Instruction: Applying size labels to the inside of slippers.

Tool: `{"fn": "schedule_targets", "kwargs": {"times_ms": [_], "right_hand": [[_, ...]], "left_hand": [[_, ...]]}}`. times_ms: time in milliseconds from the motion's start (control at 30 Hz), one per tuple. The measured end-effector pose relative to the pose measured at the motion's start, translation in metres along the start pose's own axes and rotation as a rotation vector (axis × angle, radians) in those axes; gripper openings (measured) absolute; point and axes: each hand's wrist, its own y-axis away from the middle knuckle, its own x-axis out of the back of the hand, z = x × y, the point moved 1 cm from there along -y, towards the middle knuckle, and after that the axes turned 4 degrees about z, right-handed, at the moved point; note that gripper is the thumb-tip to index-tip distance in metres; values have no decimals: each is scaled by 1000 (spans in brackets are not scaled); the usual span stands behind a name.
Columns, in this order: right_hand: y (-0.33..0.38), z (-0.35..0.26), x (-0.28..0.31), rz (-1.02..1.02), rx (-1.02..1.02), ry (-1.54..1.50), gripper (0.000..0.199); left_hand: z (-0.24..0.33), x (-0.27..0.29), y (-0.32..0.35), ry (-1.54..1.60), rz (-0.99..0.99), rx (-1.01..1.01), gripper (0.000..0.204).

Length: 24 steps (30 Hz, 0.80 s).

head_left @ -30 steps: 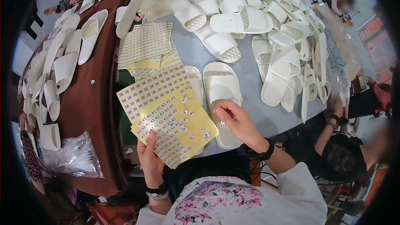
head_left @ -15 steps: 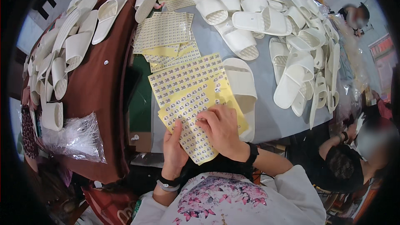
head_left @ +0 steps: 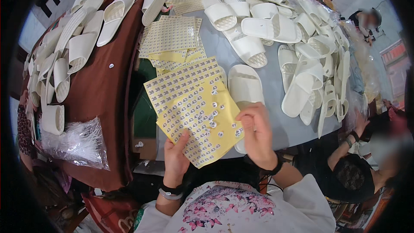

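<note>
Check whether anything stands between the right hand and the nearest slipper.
Nothing visible blocks the right hand from the slipper directly ahead; the yellow sticker sheets overlap only the slipper's lower left side in this view.

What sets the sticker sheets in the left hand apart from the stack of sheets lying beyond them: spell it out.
The held sheets are gripped by the left hand; the sheet stack lies with no hand on it.
The held sheets show a bare yellow patch with scattered loose stickers; the sheet stack's top looks covered in rows.
The held sheets' print looks larger in this view than the sheet stack's.
Both carry rows of small printed marks.
</note>
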Motion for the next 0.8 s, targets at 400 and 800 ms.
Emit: {"fn": "schedule_targets", "kwargs": {"times_ms": [400,800], "right_hand": [[-13,32,47,-302,-182,-20,8],[-19,54,20,-299,140,260,7]], "left_hand": [[-1,10,-6,-64,-23,15,25],[-12,20,-7,-396,-48,96,26]]}}
